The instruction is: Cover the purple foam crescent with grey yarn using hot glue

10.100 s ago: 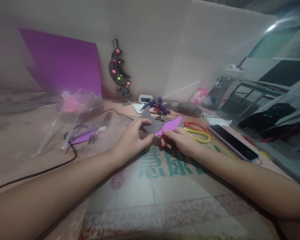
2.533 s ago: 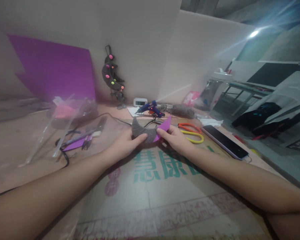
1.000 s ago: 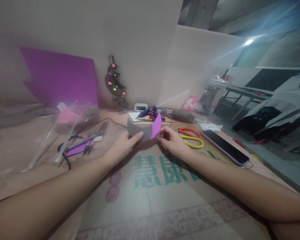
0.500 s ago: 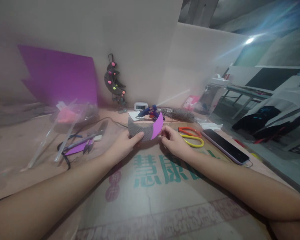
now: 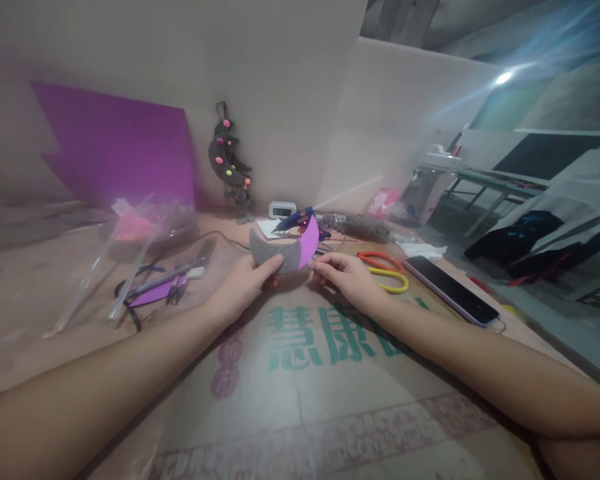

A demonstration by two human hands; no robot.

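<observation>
My left hand [image 5: 260, 277] grips a purple crescent moon cutout [image 5: 309, 245] from below, thumb on its front. Grey yarn [image 5: 280, 257] is wound around the left and middle part of the crescent, while its right tip is bare purple. Just right of the crescent's lower edge, my right hand [image 5: 340, 273] is closed with thumb and finger pinched together; what is between them is too small to make out. Behind the crescent lies a blue glue gun [image 5: 295, 220], and a bundle of grey yarn [image 5: 357, 227] rests right of it.
Scissors with orange and yellow handles [image 5: 393, 280] and a phone [image 5: 453, 290] lie to the right. A decorated dark crescent [image 5: 223, 157] hangs on the wall near a purple sheet [image 5: 125, 150]. Clear sticks [image 5: 130, 280] and tools lie left. Printed cardboard [image 5: 300, 407] covers the table front.
The crescent and both hands have shifted slightly left. My right hand has moved from beside the crescent's right edge to just under its bare purple part.
</observation>
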